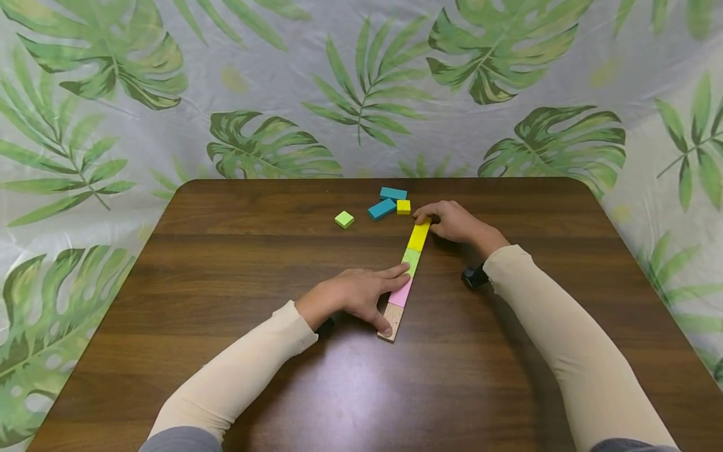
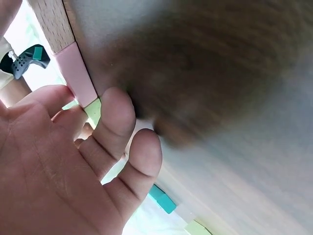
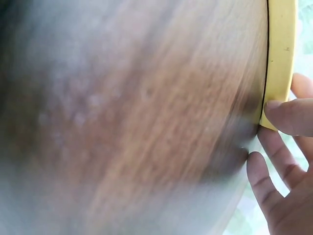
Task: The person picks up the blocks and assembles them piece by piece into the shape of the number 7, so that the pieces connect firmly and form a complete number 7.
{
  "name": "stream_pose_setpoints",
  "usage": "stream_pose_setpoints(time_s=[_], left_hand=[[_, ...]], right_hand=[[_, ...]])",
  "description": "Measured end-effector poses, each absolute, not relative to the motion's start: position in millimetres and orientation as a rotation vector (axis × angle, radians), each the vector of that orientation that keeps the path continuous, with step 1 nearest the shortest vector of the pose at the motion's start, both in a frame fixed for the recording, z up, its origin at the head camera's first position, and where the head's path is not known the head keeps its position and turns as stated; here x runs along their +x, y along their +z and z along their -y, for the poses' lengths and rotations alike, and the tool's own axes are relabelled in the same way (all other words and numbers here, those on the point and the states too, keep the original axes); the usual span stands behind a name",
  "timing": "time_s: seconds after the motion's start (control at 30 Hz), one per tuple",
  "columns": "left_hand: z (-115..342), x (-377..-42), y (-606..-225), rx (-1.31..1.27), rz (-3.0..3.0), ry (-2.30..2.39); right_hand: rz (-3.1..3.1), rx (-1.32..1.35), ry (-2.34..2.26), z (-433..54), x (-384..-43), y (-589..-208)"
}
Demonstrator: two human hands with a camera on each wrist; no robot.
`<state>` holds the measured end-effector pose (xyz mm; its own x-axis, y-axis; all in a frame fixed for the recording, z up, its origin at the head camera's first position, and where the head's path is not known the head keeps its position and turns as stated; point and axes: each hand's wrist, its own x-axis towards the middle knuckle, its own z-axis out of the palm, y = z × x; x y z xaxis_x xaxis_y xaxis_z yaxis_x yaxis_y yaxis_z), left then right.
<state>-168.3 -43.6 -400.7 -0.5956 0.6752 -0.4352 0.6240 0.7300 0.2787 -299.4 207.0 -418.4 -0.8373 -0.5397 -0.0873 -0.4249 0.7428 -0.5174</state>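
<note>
Left hand [image 1: 361, 292] spread, pressing the row: thumb on bare-wood block [image 1: 391, 321], fingers around pink block [image 1: 400, 296] and light-green block [image 1: 412, 256]. Right hand [image 1: 454, 223] pinches yellow block [image 1: 418, 237], far end. Row mid-table; blocks probably light, rigid, smooth; grip sides. Teal blocks [image 1: 382, 209] beyond.

Pale glare on the tabletop [image 1: 344, 395], wrist views partly blurry.
</note>
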Motion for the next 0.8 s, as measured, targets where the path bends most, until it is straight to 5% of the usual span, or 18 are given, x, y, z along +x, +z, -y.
stream_pose_setpoints(time_s=[0.8], left_hand=[[43.4,-162.8,-400.5,0.976,-2.409,0.157]], right_hand=[[-2.689,-0.796,-0.689,-204.0,-295.8,-416.6]])
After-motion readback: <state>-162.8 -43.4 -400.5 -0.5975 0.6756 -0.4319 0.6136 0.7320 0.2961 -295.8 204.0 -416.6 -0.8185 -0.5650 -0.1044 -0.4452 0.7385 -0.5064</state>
